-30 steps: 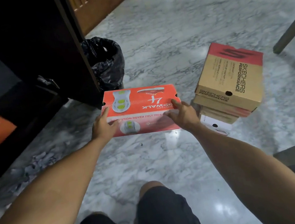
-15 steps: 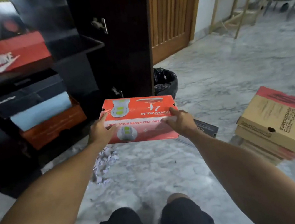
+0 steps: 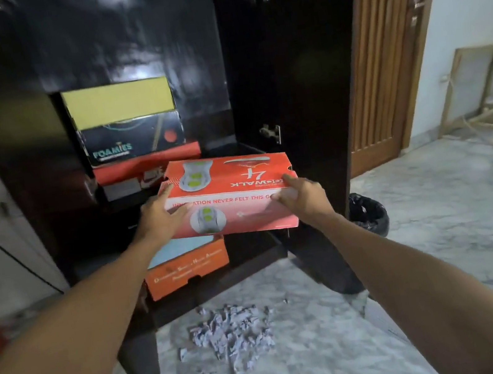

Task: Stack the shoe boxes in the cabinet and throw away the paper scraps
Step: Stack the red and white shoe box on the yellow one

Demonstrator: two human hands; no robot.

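Left hand (image 3: 158, 216) and right hand (image 3: 301, 199) clasp the ends of the red shoe box (image 3: 230, 196), held level before the open cabinet (image 3: 286, 82) — best kept flat and slid squarely onto a stack inside; paper scraps (image 3: 231, 336) lie on the floor.

Both arms stretched fwd. Left hand (image 3: 158, 216) & right hand (image 3: 301, 199) clamp the box ends betw. them, fingers (image 3: 165, 191) over top edge, thumbs on near side.
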